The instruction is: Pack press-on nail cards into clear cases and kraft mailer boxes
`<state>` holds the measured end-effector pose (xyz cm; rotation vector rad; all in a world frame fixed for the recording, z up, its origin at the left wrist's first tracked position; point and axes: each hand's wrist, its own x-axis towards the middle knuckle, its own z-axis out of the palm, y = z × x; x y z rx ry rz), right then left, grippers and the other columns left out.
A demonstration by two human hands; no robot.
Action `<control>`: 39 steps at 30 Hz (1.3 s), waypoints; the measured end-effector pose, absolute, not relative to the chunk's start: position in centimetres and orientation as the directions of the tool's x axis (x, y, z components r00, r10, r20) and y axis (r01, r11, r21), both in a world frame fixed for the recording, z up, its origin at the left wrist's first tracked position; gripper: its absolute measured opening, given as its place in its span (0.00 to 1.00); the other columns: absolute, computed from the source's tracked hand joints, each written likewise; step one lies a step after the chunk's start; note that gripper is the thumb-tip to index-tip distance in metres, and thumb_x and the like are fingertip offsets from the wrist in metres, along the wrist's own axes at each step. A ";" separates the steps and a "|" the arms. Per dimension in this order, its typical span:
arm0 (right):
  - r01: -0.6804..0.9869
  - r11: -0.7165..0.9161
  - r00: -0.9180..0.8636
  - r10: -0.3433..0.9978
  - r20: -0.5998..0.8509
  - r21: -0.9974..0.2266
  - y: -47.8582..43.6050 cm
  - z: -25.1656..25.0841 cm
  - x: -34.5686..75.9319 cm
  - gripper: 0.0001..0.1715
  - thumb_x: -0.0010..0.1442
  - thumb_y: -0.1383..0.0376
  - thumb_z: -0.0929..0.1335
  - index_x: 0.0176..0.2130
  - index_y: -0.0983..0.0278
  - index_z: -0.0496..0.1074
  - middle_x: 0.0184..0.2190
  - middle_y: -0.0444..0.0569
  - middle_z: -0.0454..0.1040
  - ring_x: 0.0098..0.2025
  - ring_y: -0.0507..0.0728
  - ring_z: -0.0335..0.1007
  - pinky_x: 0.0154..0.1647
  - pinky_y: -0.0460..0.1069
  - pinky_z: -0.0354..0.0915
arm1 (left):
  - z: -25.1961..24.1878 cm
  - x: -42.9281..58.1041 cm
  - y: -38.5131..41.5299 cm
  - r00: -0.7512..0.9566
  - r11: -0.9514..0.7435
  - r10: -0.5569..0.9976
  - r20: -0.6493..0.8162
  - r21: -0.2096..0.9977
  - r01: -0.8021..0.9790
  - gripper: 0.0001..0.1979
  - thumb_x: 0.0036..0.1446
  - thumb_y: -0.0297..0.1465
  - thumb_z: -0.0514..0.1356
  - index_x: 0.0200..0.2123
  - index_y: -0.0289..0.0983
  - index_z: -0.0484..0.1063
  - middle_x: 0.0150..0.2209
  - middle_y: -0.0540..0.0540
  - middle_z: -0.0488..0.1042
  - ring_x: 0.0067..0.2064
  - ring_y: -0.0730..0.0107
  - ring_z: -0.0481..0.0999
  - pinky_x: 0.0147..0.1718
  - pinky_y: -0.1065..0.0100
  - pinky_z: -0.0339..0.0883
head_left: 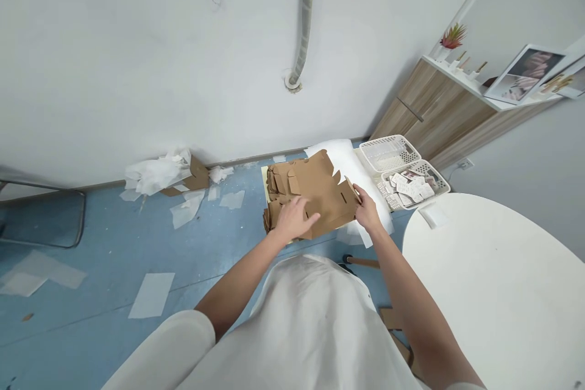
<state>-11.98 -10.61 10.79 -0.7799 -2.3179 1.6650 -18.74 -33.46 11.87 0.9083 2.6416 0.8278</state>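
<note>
In front of me lies a pile of flat brown cardboard box blanks (276, 186), some with folded flaps. My right hand (367, 210) pinches the right edge of the top cardboard box blank (331, 201), which is die-cut with tabs and slots. Over the left part of that blank is my left hand (295, 219), its fingers stretched out and the thumb apart. Whether its palm presses on the cardboard I cannot tell. White foam sheets (361, 173) lie just right of the blank, partly behind my right hand.
Two white plastic baskets (388, 152) stand at the right, one with small white cards (409, 187). A round white table (496, 280) is close on my right. Beyond is a wooden cabinet (439, 109). A cardboard box (197, 173) and paper scraps (152, 294) lie on the blue floor.
</note>
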 end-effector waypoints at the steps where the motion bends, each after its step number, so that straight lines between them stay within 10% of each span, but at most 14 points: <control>1: 0.278 0.266 -0.849 0.518 -0.107 -0.923 -10.6 11.0 -11.8 0.33 0.50 0.61 0.64 0.56 0.60 0.60 0.49 0.50 0.69 0.43 0.59 0.70 0.40 0.56 0.68 | 11.5 -19.3 -34.1 -0.822 0.696 0.567 -0.054 0.565 0.443 0.25 0.53 0.44 0.53 0.51 0.37 0.61 0.51 0.40 0.65 0.51 0.56 0.65 0.47 0.60 0.59; 5: 0.153 0.352 -0.859 0.510 0.052 -0.924 -10.6 12.0 -11.0 0.32 0.50 0.62 0.65 0.55 0.61 0.62 0.55 0.48 0.63 0.57 0.59 0.58 0.58 0.57 0.52 | 9.9 -21.1 -35.6 -0.873 0.774 0.465 -0.147 0.547 0.320 0.31 0.53 0.45 0.53 0.56 0.34 0.52 0.56 0.36 0.60 0.54 0.53 0.63 0.46 0.61 0.60; 13: 0.094 0.331 -0.752 0.641 0.151 -0.939 -9.1 12.4 -7.1 0.30 0.53 0.59 0.64 0.56 0.59 0.61 0.56 0.49 0.62 0.59 0.59 0.54 0.60 0.59 0.48 | 9.0 -22.4 -34.0 -0.846 0.695 0.461 -0.267 0.702 0.157 0.40 0.48 0.40 0.61 0.59 0.33 0.46 0.53 0.33 0.64 0.55 0.51 0.63 0.50 0.57 0.58; 19: 0.082 0.223 -0.560 0.816 0.140 -0.971 -8.2 12.3 -2.9 0.30 0.56 0.58 0.62 0.57 0.59 0.57 0.57 0.50 0.61 0.57 0.60 0.56 0.57 0.60 0.53 | 8.4 -21.6 -30.6 -0.672 0.282 0.689 -0.271 0.955 -0.096 0.19 0.52 0.31 0.56 0.48 0.34 0.61 0.45 0.39 0.73 0.44 0.65 0.74 0.42 0.64 0.68; 39: 0.239 -0.104 0.047 0.994 -0.095 -0.965 -3.5 11.7 24.0 0.17 0.54 0.58 0.60 0.39 0.64 0.68 0.39 0.50 0.70 0.42 0.57 0.64 0.41 0.50 0.61 | 11.3 -5.5 -5.9 -0.158 0.085 0.987 0.011 0.804 0.588 0.15 0.50 0.29 0.53 0.43 0.35 0.69 0.33 0.48 0.72 0.25 0.76 0.67 0.28 0.72 0.63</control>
